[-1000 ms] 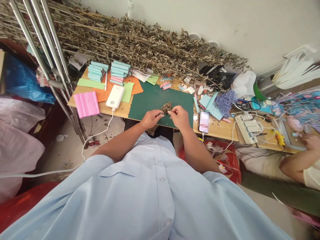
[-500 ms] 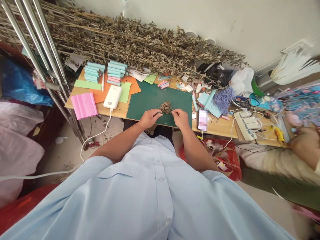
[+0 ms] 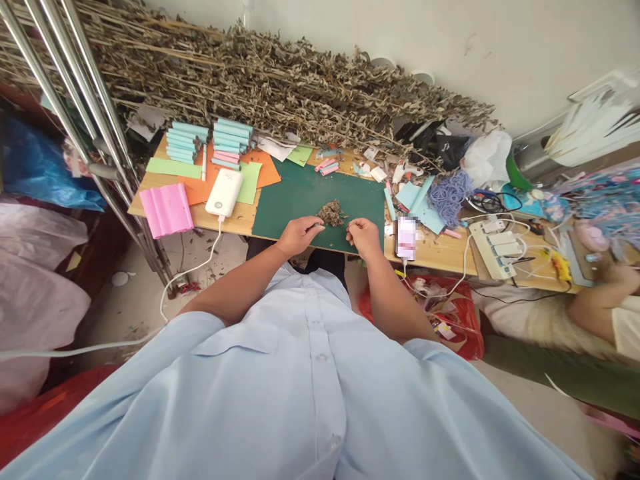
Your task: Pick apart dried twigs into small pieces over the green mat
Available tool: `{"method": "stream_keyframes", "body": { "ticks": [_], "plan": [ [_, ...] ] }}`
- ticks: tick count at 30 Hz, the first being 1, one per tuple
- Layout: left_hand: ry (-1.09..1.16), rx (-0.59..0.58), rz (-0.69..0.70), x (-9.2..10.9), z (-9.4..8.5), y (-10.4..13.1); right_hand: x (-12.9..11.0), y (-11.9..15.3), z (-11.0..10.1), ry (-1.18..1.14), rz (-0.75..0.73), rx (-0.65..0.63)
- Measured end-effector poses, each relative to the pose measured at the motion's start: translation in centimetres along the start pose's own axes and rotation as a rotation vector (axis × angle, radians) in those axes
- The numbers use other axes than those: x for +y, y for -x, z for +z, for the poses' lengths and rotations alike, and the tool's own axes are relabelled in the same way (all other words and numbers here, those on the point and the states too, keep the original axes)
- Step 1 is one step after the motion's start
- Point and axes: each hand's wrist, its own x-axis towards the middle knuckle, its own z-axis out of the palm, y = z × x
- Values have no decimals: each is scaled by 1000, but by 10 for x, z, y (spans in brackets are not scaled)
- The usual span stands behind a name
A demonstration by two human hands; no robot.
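A small heap of dried leaves (image 3: 332, 213) lies on the green mat (image 3: 285, 193) near its front edge. My left hand (image 3: 301, 235) is at the heap's left, its thumb and fingers pinched on something too small to make out. On the other side, my right hand (image 3: 364, 238) is closed just right of the heap, fingertips curled together; what it holds, if anything, is hidden. Short pink and blue rolls (image 3: 327, 167) lie at the mat's back edge.
Dried plant stalks (image 3: 300, 87) span the back. Left are stacked blue rolls (image 3: 233, 135), a white power bank (image 3: 224, 193) and pink paper (image 3: 167, 210). Right are a phone (image 3: 405, 238), purple yarn (image 3: 449, 199), a power strip (image 3: 493, 250) and another person's arm (image 3: 603, 300).
My right hand has shifted slightly right, away from the heap, and its fingers have curled in more. My left hand is nearly still. The other person's arm at the right has moved.
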Motion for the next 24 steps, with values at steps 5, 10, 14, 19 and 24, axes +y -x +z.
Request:
{"method": "stream_keyframes", "body": {
  "ticks": [5,10,14,19,24],
  "plan": [
    [10,7,5,-1,1,0,3,-3,-2,29,2,15],
    [13,11,13,-1,0,1,4,-6,-8,249,-116,100],
    [10,9,3,0,0,1,3,-6,-9,385,-324,90],
    [10,6,1,-2,1,1,-2,-4,-2,527,-437,15],
    [19,17,14,-4,3,1,-3,-9,3,589,-469,-12]
  ]
}}
